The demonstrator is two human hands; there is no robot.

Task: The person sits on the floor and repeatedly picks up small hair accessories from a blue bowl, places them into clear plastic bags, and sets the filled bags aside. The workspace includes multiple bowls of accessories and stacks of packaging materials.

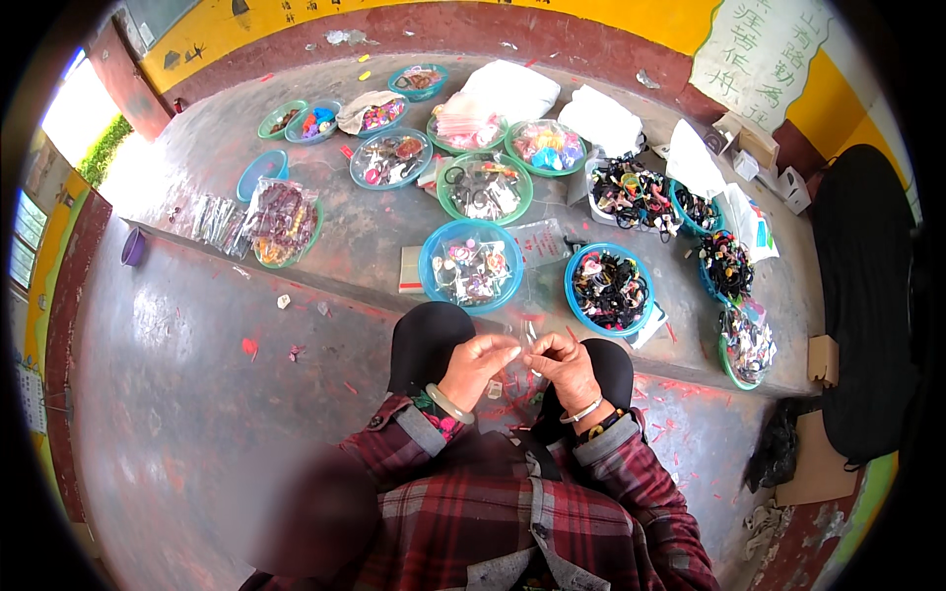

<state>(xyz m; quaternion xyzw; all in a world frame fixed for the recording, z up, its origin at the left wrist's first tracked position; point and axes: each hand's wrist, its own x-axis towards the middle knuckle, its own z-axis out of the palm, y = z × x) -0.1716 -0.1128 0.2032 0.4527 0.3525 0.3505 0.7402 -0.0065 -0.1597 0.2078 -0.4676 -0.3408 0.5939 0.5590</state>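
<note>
My left hand [478,365] and my right hand [566,368] meet in front of my knees, fingertips pinched and almost touching. Between them is a small, thin translucent piece [529,333], perhaps clear plastic, pinched in my right fingers; its exact kind is too small to tell. What the left fingers pinch, if anything, is hidden. Just beyond the hands stands a blue basket [425,279] of small white and pink pieces with light cords. To its right, another blue basket [571,304] holds black hair ties with colourful charms.
Farther back on the raised concrete ledge [335,258] stand several baskets of hair ties and small trinkets, including a green-rimmed basket [442,202]. White sacks [512,87] lie behind. A purple bowl [132,248] sits at far left; red scraps litter the floor. A black cover [867,315] hangs at right.
</note>
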